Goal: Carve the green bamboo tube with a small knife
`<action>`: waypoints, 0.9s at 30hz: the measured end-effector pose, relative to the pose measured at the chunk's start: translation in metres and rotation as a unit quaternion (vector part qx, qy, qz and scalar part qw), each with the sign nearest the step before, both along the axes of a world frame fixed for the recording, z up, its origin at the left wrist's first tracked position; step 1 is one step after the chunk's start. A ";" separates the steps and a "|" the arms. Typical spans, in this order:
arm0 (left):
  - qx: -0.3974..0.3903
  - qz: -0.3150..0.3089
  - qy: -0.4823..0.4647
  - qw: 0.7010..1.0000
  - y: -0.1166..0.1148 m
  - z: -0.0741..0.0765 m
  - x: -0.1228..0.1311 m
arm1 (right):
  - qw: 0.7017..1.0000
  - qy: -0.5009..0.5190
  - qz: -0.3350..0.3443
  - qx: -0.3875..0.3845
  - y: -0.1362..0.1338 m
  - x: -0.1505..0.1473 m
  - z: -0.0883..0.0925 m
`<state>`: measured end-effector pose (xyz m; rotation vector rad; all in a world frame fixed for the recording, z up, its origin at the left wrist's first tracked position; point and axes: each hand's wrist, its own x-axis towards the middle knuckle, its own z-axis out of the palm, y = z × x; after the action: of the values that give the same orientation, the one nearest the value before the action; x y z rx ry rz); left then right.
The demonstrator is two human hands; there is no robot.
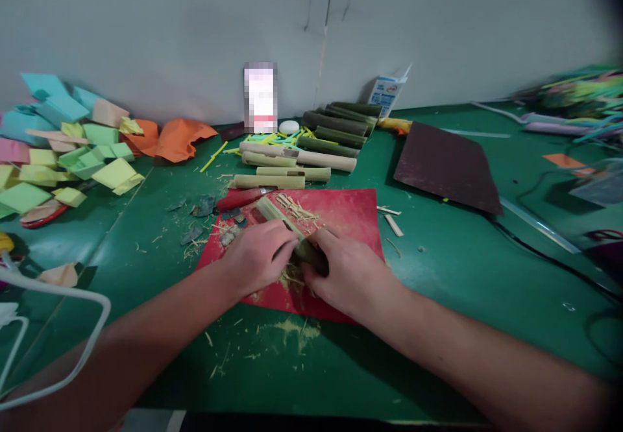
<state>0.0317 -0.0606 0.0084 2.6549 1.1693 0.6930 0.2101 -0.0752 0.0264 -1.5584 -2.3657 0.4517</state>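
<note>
Under the right hand [348, 270], the bamboo stick [272, 212] ends unseen.

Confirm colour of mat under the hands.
Red, pale scuffs: the flat rectangular mat under the green bamboo stick that the right hand grips. Head view shows it best.

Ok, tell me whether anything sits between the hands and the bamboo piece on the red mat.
Nothing visible does. The left hand and the right hand both grip the bamboo piece, which lies over the red mat.
</note>
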 end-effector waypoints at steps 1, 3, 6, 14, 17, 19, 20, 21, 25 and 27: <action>0.002 0.000 0.000 1.000 0.000 0.000 0.000 | 1.000 0.000 -0.001 -0.001 0.000 0.000 0.000; 0.000 -0.012 0.008 1.000 0.000 0.000 0.000 | 1.000 0.005 0.002 0.000 0.000 0.000 0.001; 0.011 -0.006 0.002 1.000 0.000 0.001 0.001 | 1.000 0.002 -0.001 -0.001 0.000 0.000 0.002; 0.013 0.000 0.000 1.000 0.001 0.000 0.000 | 1.000 -0.001 -0.002 0.001 0.001 0.000 -0.002; -0.004 -0.005 0.006 1.000 0.001 0.000 0.000 | 1.000 0.002 0.002 -0.001 0.001 0.000 -0.001; 0.002 0.002 -0.005 1.000 0.001 0.001 0.001 | 1.000 -0.001 -0.002 -0.004 0.001 0.000 -0.001; 0.006 0.004 -0.006 1.000 0.001 0.001 0.001 | 1.000 -0.002 -0.002 -0.004 0.001 0.000 -0.001; 0.007 0.001 -0.003 1.000 0.001 0.001 0.001 | 1.000 -0.001 -0.001 -0.004 0.001 0.000 -0.001; 0.006 -0.009 0.007 1.000 0.001 0.000 0.000 | 1.000 0.002 -0.002 -0.004 0.002 0.000 -0.001; 0.014 -0.002 0.000 1.000 0.002 0.000 -0.001 | 1.000 -0.001 -0.010 -0.004 0.002 0.000 -0.001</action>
<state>0.0311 -0.0589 0.0083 2.6792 1.1629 0.7140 0.2103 -0.0735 0.0254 -1.5856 -2.3505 0.4543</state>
